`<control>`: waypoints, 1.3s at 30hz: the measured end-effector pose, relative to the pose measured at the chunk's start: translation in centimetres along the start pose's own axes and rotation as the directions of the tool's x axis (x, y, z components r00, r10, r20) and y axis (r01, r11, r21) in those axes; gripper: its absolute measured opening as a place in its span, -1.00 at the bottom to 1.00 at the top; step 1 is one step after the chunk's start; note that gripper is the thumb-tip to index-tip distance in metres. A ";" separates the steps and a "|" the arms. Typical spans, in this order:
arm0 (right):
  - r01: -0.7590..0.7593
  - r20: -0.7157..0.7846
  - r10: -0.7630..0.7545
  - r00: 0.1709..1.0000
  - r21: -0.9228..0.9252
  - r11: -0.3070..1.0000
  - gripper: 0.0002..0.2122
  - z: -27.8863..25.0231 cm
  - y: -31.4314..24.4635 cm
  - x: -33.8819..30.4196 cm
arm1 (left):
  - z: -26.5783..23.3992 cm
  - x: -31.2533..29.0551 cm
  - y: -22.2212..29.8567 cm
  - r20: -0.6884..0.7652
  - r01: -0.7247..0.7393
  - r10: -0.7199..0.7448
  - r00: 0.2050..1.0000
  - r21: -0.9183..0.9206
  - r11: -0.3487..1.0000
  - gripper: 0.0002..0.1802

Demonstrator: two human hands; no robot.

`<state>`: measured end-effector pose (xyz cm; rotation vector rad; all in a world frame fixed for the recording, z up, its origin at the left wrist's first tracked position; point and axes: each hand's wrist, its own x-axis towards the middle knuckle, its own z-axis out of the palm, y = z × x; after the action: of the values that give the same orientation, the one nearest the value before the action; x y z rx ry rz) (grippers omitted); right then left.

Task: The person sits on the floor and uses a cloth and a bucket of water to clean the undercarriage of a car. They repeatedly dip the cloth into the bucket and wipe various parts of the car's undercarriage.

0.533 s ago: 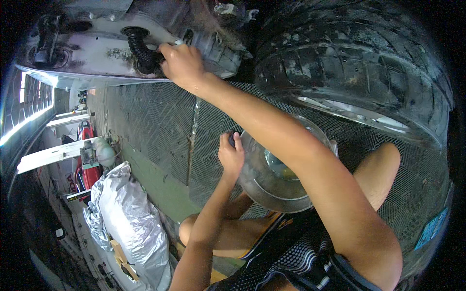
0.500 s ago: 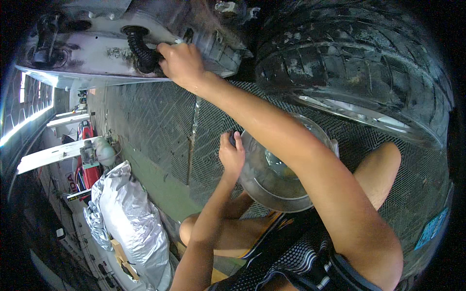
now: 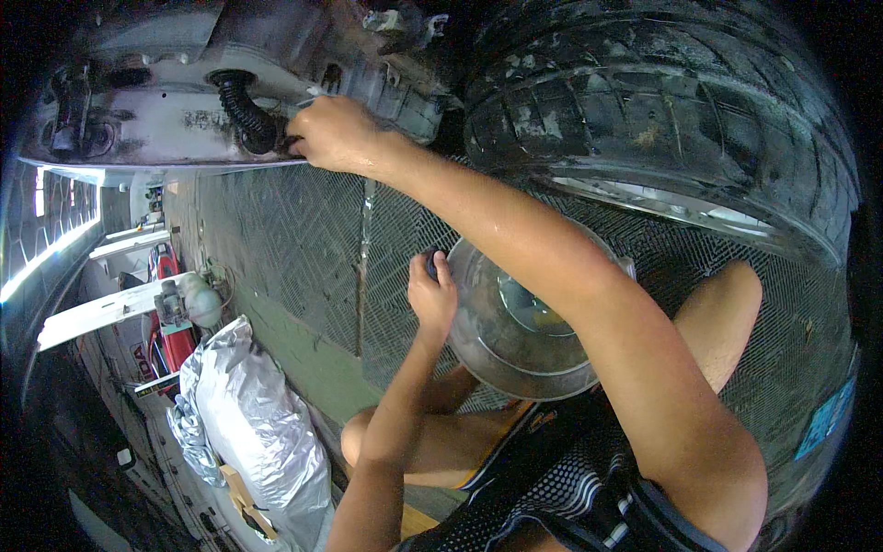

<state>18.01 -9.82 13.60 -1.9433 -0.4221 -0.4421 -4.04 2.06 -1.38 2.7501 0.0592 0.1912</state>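
Note:
My right hand (image 3: 333, 133) reaches up to a dirty white vehicle panel (image 3: 189, 115), its fingers curled against the lower edge. Whatever those fingers hold is hidden, though a small whitish bit shows above the knuckles. Just left of the fingertips, a black ribbed rubber boot (image 3: 241, 109) curves down the panel. Lower down, my left hand (image 3: 432, 299) is closed on a small dark object (image 3: 431, 264) whose kind I cannot make out. It is beside the left rim of a round, see-through basin (image 3: 474, 345), partly covered by my right forearm. Something pale and yellowish shows inside the basin.
A large, worn black tyre (image 3: 635, 110) fills the upper right. Dark ridged matting (image 3: 285, 239) lies on the floor. At the left are a crumpled silver cover (image 3: 253, 423), a pale green tank (image 3: 202, 302) and red equipment (image 3: 170, 345). A blue item (image 3: 821, 428) lies far right.
The view has shifted slightly. My right hand has slid a little down the panel, away from the rubber boot. My left hand stays by the basin, still closed on the dark object.

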 end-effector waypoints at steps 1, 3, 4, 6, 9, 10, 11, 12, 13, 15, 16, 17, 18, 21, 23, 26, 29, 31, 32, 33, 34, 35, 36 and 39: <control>0.004 -0.072 0.005 0.997 0.121 0.993 -0.76 0.6 0.2 0.2 | 0.1 0.2 0.4 -0.030 -0.020 0.020 0.999 0.008 1.000 -0.65; 0.019 -0.197 0.031 0.980 0.246 0.969 -0.76 2.0 1.1 0.3 | 0.3 0.0 1.2 -0.085 -0.051 0.053 0.995 0.027 0.998 -0.65; 0.029 -0.186 0.013 0.982 0.223 0.974 -0.77 1.8 1.2 -0.1 | 0.4 -0.1 0.8 -0.068 -0.052 0.052 0.996 0.008 0.999 -0.65; 0.052 -0.165 -0.023 0.986 0.174 0.983 -0.78 1.2 1.8 -1.1 | 0.3 0.0 0.0 -0.035 -0.054 0.053 0.998 -0.033 0.998 -0.65; -0.013 -0.052 0.013 0.999 -0.004 1.000 -0.77 0.8 0.8 -0.8 | 0.0 0.0 0.5 0.035 0.040 -0.039 0.999 -0.025 0.999 -0.65; -0.024 -0.068 0.024 0.997 0.001 1.000 -0.77 0.8 0.6 -0.6 | -0.1 0.1 0.7 0.029 0.044 -0.044 0.999 -0.016 0.999 -0.66; -0.003 -0.185 0.031 0.982 0.151 0.989 -0.78 1.0 0.5 -0.8 | -0.2 0.0 0.8 0.024 0.049 -0.049 0.999 -0.008 0.999 -0.66; -0.017 -0.319 0.068 0.945 0.160 0.987 -0.78 1.1 0.2 -0.5 | -0.2 0.1 1.0 0.018 0.054 -0.054 0.998 0.001 0.999 -0.67; -0.031 -0.437 0.110 0.893 0.184 0.982 -0.79 1.6 -0.6 -0.4 | -0.1 0.0 0.7 -0.005 0.023 -0.023 1.000 -0.021 1.000 -0.67; -0.045 -0.459 0.132 0.878 0.196 0.980 -0.78 1.7 -0.6 0.0 | 0.3 0.0 0.3 -0.052 -0.040 0.037 0.998 -0.061 0.997 -0.67; -0.065 -0.414 0.151 0.898 0.214 0.975 -0.78 1.5 -0.5 0.0 | 0.3 0.0 0.2 -0.047 -0.044 0.042 0.998 -0.046 0.998 -0.67; -0.086 -0.367 0.169 0.915 0.232 0.969 -0.79 1.3 -0.5 0.0 | 0.2 0.0 0.1 -0.042 -0.048 0.047 0.998 -0.032 0.998 -0.67; -0.108 -0.320 0.186 0.929 0.247 0.963 -0.79 1.2 -0.6 0.0 | 0.1 -0.1 0.1 -0.037 -0.053 0.052 0.998 -0.018 0.998 -0.67; -0.026 -0.257 0.105 0.961 0.293 0.956 -0.80 0.7 -0.3 0.2 | 0.2 0.0 1.1 -0.053 -0.036 0.034 0.998 -0.035 0.999 -0.66; -0.021 -0.198 0.078 0.977 0.276 0.961 -0.81 0.7 0.2 0.3 | 0.2 0.1 1.0 -0.017 -0.005 0.004 1.000 -0.027 1.000 -0.65; -0.017 -0.082 0.031 0.996 0.165 0.986 -0.79 0.3 0.2 -0.3 | 0.2 -0.1 0.3 -0.006 0.004 -0.005 1.000 -0.055 0.998 -0.66; -0.129 -0.019 0.130 0.991 0.070 0.989 -0.73 -0.5 0.3 -2.2 | -0.3 -0.4 -0.3 -0.073 -0.075 0.066 0.995 -0.137 0.988 -0.70; -0.215 -0.214 0.242 0.946 0.140 0.966 -0.77 0.3 0.5 -6.4 | -1.4 -0.7 0.4 -0.190 -0.173 0.142 0.971 -0.155 0.973 -0.74; -0.206 -0.248 0.246 0.937 0.178 0.962 -0.77 0.5 1.0 -9.1 | -2.2 -0.8 1.2 -0.241 -0.271 0.237 0.941 -0.119 0.955 -0.75; -0.196 -0.285 0.253 0.924 0.214 0.957 -0.77 0.4 2.0 -11.4 | -2.8 -0.8 2.1 -0.285 -0.369 0.334 0.898 -0.079 0.926 -0.75; -0.296 -0.179 0.320 0.931 0.148 0.944 -0.77 0.5 3.4 -13.4 | -3.1 -0.6 3.3 -0.321 -0.463 0.428 0.845 -0.037 0.886 -0.75; -0.397 -0.078 0.401 0.913 0.065 0.916 -0.76 0.5 5.2 -15.2 | -3.2 -0.7 5.1 -0.292 -0.502 0.468 0.834 -0.050 0.863 -0.75; -0.430 -0.036 0.430 0.902 -0.017 0.902 -0.75 0.8 7.4 -16.7 | -2.8 -0.8 6.5 -0.118 -0.521 0.511 0.851 -0.080 0.850 -0.73; -0.489 0.047 0.503 0.863 -0.173 0.855 -0.74 0.8 10.7 -18.6 | 0.6 -0.9 9.5 0.551 -0.417 0.467 0.692 -0.223 0.881 -0.62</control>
<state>7.05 -14.97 -4.14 -2.1357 0.0746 -0.0476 -4.67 -6.99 1.56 2.5599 -0.7752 -0.5418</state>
